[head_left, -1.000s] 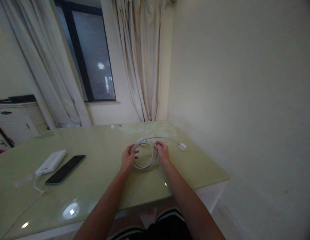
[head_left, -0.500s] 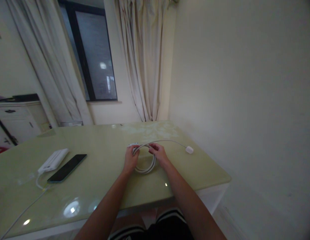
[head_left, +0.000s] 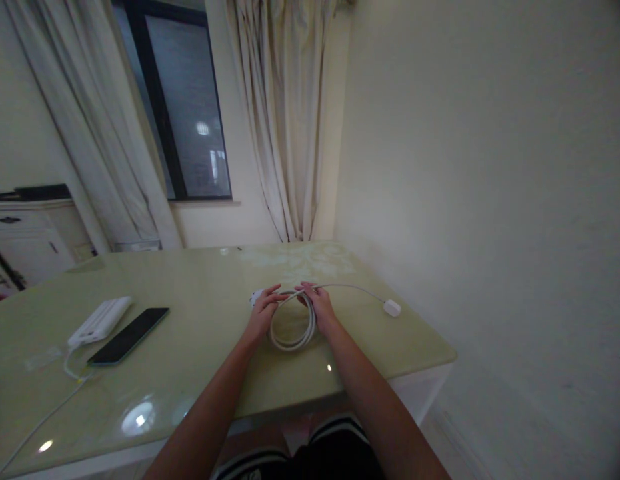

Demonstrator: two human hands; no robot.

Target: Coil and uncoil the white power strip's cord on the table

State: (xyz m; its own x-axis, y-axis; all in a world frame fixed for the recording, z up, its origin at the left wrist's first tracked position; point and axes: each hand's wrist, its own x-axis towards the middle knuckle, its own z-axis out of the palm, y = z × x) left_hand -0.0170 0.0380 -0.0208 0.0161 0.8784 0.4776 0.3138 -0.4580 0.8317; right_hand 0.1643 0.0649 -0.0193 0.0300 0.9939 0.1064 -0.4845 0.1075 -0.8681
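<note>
A white cable [head_left: 294, 337] lies coiled in a loop on the pale green table [head_left: 200, 333]. My left hand [head_left: 263, 313] pinches the loop at its far left side, next to a small white plug [head_left: 257, 296]. My right hand [head_left: 317, 305] grips the loop at its far right side. From there a single strand runs right to a white connector block [head_left: 392, 307] resting near the table's right edge.
A white power bank [head_left: 100, 321] and a dark phone [head_left: 129, 335] lie at the table's left, with a thin white lead [head_left: 50, 413] trailing toward the front edge. Curtains and a dark window stand behind; a plain wall borders the right.
The loose strand has grown longer and the connector block has slid right toward the table edge. Both hands have shifted together at the coil's far side.
</note>
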